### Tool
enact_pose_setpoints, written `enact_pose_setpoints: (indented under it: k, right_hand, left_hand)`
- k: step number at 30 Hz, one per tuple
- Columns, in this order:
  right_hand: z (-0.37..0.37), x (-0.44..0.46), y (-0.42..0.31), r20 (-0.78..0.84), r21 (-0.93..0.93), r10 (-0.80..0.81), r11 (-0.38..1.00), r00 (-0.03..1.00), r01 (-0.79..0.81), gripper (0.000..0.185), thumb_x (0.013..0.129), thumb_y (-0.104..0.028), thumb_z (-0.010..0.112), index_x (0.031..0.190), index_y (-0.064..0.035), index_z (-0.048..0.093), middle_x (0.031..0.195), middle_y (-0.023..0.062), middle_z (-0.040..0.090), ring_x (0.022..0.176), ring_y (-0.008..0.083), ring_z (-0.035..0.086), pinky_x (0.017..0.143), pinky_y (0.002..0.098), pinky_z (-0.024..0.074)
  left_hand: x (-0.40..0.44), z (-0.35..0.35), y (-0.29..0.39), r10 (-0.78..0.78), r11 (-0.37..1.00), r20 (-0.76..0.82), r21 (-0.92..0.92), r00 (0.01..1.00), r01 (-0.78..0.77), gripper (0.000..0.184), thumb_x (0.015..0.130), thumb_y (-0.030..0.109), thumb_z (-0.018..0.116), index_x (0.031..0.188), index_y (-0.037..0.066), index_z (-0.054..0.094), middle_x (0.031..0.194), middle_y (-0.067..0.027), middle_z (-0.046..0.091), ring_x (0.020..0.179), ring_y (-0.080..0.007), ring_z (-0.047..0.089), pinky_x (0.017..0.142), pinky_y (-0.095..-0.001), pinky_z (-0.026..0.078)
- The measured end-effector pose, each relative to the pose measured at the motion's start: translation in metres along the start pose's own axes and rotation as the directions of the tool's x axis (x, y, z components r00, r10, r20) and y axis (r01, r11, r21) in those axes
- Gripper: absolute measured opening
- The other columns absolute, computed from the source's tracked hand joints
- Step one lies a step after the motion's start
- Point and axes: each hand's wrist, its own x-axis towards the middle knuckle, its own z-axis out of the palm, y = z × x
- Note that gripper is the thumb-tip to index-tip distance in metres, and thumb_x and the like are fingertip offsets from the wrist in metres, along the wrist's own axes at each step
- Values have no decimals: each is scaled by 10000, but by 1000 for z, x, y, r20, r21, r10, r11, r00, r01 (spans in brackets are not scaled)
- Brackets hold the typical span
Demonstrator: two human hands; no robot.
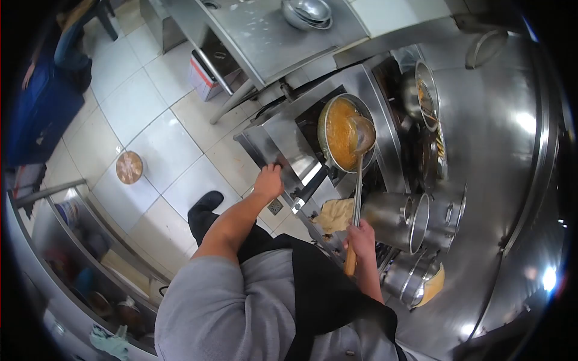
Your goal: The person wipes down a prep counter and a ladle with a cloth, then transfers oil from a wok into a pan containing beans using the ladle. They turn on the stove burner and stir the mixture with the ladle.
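Note:
My right hand (361,238) is closed around a long-handled ladle (358,191), near its wooden end. The ladle's metal bowl rests in a frying pan (326,123) filled with orange sauce (341,135). The pan sits on the stove (283,147), its black handle (311,191) pointing toward my body, with neither hand on it. At the stove's front panel is my left hand (269,180), fingers curled against the edge. What those fingers grip, perhaps a knob, is hidden.
Tall steel pots (394,216) stand right of the ladle, beside a crumpled beige cloth (335,215). A strainer (426,96) lies behind the pan. Metal bowls (307,13) sit on the steel counter (265,36). A round container (129,167) stands on the tiled floor. A person's leg (72,48) shows upper left.

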Motion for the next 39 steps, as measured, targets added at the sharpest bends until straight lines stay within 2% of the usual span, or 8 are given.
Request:
enact_pose_setpoints:
  k: [2,6,11,17,27,36,38,39]
  right_hand:
    - [-6,0,2,107,232,23,972,994,-47,153,877,-44,593,1019,12,598,711,33,516,437,144,497,421,321,466]
    - [-6,-5,-9,94,117,59,991,994,-70,152,886,-49,584,1030,-5,603,703,29,511,438,137,477,422,315,461]
    - [-2,-8,-22,88,78,80,993,993,-87,164,886,-35,586,1049,-18,591,672,-5,463,464,119,474,439,314,479]
    - [0,-9,-17,74,105,51,993,996,-59,168,907,-84,582,1064,-25,597,677,21,515,479,135,488,447,300,463]
    - [-2,-9,-16,80,115,40,992,996,-49,150,900,-67,597,1041,-16,598,674,25,524,474,139,502,442,301,483]
    - [-22,-5,8,-135,-245,-35,970,990,1,161,874,-52,592,1015,24,606,704,43,573,529,144,609,450,315,486]
    - [-29,19,30,-194,-520,-363,826,911,218,204,842,-92,624,1001,36,612,733,135,638,588,245,660,552,381,520]
    - [-28,23,29,-225,-484,-360,848,905,217,204,842,-92,624,1001,36,612,733,135,638,588,245,660,552,381,520]
  left_hand:
    - [4,1,-6,-242,948,-101,-237,965,213,551,869,217,671,1337,-23,510,1412,-272,502,1260,-435,553,1056,-494,492]
    - [18,11,-25,-395,849,-104,-419,913,320,548,898,243,684,1333,-30,494,1383,-274,518,1223,-444,590,1033,-496,511]
    - [29,17,-36,-377,827,101,-411,921,384,504,940,268,674,1300,-37,496,1294,-294,606,1235,-418,608,1013,-492,526]
    - [30,17,-36,-382,822,75,-427,921,376,477,956,272,669,1268,-54,517,1157,-298,689,1132,-442,659,998,-501,528]
    - [36,23,-40,-372,838,76,-400,925,370,459,948,322,687,1208,-33,558,1136,-280,703,1105,-445,667,950,-517,534]
    - [21,-3,-56,-346,867,81,-354,935,351,602,892,390,712,1278,-45,555,1236,-305,668,1181,-439,645,1020,-488,517]
    - [11,-11,-72,-278,929,97,-227,956,293,620,894,430,685,1254,-64,579,1237,-317,662,1187,-446,639,1027,-489,511]
    - [5,-19,-82,-253,951,149,-142,956,274,639,895,452,669,1250,-74,592,1235,-322,660,1188,-451,635,1031,-490,508]
